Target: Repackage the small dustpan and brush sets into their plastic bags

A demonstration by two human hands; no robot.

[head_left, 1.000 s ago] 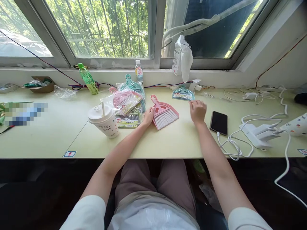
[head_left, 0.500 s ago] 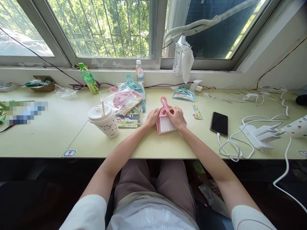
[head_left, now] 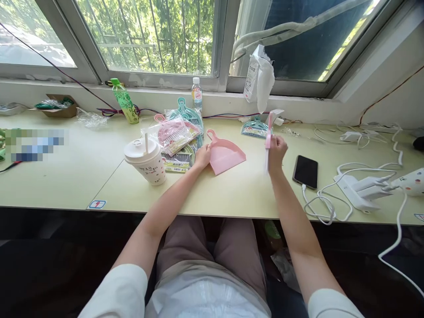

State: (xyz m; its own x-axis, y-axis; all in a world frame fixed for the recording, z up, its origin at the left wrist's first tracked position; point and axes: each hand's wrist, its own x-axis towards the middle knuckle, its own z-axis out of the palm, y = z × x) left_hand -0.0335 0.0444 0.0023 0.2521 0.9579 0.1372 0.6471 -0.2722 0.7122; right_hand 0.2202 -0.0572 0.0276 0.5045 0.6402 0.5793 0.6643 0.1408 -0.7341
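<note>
A pink dustpan (head_left: pixel 227 154) rests on the pale table, its handle pointing away from me. My left hand (head_left: pixel 202 156) grips its left edge near the handle. Off to the right, my right hand (head_left: pixel 277 151) is closed round a small pink brush (head_left: pixel 268 132), held upright and seen edge-on, its white bristles downward and slightly blurred. Just left of the dustpan lie wrapped pink (head_left: pixel 175 134) and green (head_left: pixel 177 161) brush sets. Behind my right hand is a teal brush set (head_left: pixel 254 127).
A lidded white cup (head_left: pixel 147 163) stands left of my left forearm. A phone (head_left: pixel 305 172), white cables and a power strip (head_left: pixel 356 193) lie to the right. Two bottles (head_left: pixel 126 102) (head_left: pixel 196 96) stand near the window sill.
The brush has come off the dustpan and moved right, turned edge-on in my right hand. The dustpan now shows its bare pan, still in my left hand. The camera view has shifted slightly.
</note>
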